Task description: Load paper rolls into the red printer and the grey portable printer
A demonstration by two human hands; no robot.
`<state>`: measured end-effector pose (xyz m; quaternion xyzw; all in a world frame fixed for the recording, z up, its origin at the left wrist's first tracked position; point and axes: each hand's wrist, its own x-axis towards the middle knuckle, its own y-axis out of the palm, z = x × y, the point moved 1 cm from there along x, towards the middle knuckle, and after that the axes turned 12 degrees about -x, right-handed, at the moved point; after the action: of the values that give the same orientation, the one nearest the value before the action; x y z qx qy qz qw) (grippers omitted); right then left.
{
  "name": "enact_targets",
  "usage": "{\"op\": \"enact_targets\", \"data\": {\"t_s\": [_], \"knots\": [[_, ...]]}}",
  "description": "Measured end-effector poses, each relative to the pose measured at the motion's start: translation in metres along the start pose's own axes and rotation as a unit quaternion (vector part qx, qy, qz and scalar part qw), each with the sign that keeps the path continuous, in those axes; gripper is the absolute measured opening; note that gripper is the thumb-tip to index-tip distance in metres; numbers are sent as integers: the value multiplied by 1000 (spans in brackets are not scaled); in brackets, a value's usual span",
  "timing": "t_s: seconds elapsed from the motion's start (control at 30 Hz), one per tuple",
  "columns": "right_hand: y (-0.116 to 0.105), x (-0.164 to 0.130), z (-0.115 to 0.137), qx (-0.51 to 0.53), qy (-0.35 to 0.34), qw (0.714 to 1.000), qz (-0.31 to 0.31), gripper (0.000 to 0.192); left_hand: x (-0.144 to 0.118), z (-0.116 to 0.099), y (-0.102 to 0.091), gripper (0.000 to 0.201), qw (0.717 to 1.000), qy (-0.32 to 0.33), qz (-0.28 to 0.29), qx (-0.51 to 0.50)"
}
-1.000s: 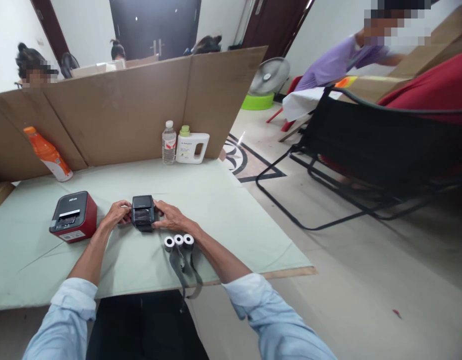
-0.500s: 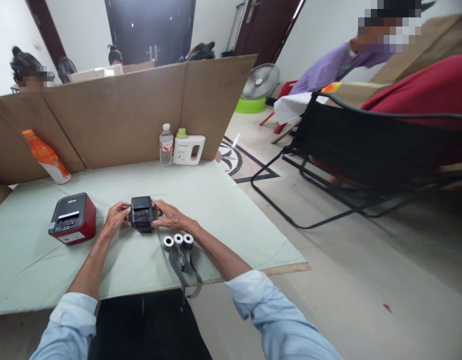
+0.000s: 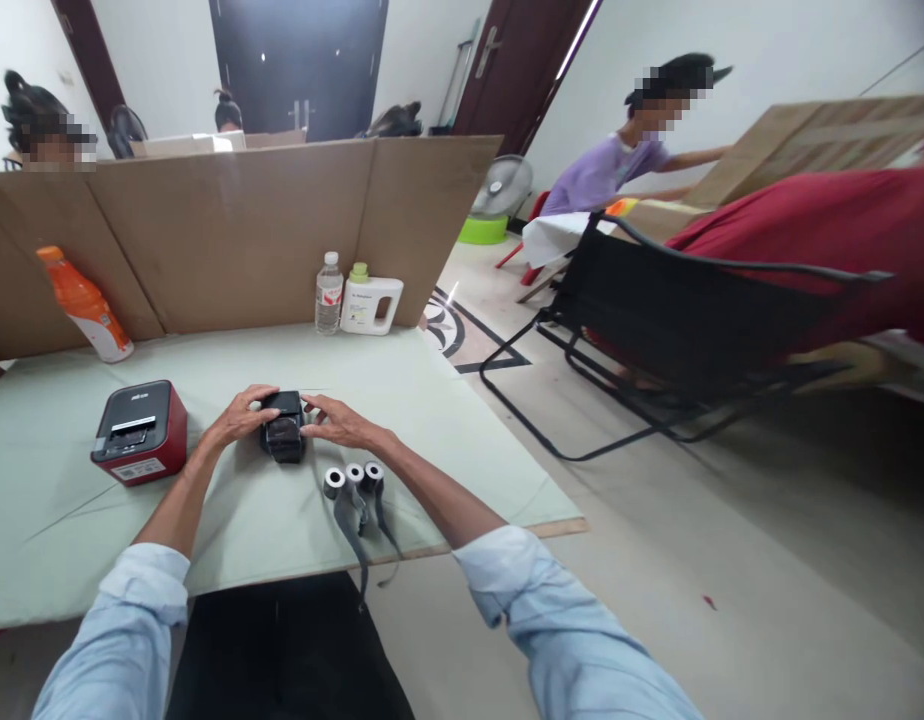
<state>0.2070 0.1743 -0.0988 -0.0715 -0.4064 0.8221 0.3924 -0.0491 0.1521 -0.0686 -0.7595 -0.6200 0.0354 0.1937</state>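
A small black printer (image 3: 285,437) sits on the pale green table (image 3: 447,420) in front of me. My left hand (image 3: 239,415) grips its left side, with fingers laid over the top edge. From the right, my right hand (image 3: 334,422) holds the printer, its fingers reaching onto the lid. Three small paper rolls (image 3: 354,477) lie in a row just right of my right wrist, and their grey strips trail over the table's front edge.
A red and black printer (image 3: 138,432) stands to the left. At the back, against a cardboard screen (image 3: 229,225), are an orange bottle (image 3: 82,304), a water bottle (image 3: 328,293) and a white jug (image 3: 371,300). A black folding chair (image 3: 679,330) stands right; other people sit beyond.
My fingers have shifted from the printer's sides up onto its top. The camera has swung slightly, so the chair and the person in purple sit further left.
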Motion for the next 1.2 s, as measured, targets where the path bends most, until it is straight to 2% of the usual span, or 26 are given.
{"op": "enact_targets", "data": {"t_s": [0.1,0.2,0.33,0.43,0.53,0.57,0.6,0.63,0.73,0.8,0.87,1.0,1.1,1.2], "knots": [[0,5,-6,19,1,1000,-8,65,-3,-3,-5,57,1000,2,24,-10],[1,10,-6,18,-2,1000,-22,62,1,-9,-6,53,1000,-16,1,-12],[2,9,1,4,3,999,-46,62,12,-19,-3,40,994,-60,-85,26],[1,3,7,-28,-7,999,-46,61,14,-23,0,39,982,-106,-151,43],[0,-3,13,-79,-28,996,-29,66,0,-22,-2,27,966,-99,-224,84],[-1,-4,14,-97,-31,995,-21,69,-7,-21,-3,23,964,-84,-232,105],[-1,-4,16,-114,-32,993,-13,72,-16,-19,-3,24,966,-66,-219,122],[-1,-5,17,-130,-31,991,-8,74,-24,-17,-3,30,974,-47,-180,130],[-2,-3,23,-170,-38,985,-8,76,-44,-12,0,50,992,10,-34,118],[-2,-1,28,-186,-53,981,-14,74,-49,-10,1,51,993,38,6,114],[-2,-1,35,-198,-61,978,-17,70,-47,-9,3,41,991,55,2,124],[-6,2,50,-217,-53,974,-43,53,-32,-14,7,20,983,67,-43,165],[-11,13,60,-198,-32,977,-72,40,-24,-22,11,18,985,55,-53,155],[-19,28,66,-113,-24,989,-91,42,-23,-29,14,26,992,10,-58,110]]}}
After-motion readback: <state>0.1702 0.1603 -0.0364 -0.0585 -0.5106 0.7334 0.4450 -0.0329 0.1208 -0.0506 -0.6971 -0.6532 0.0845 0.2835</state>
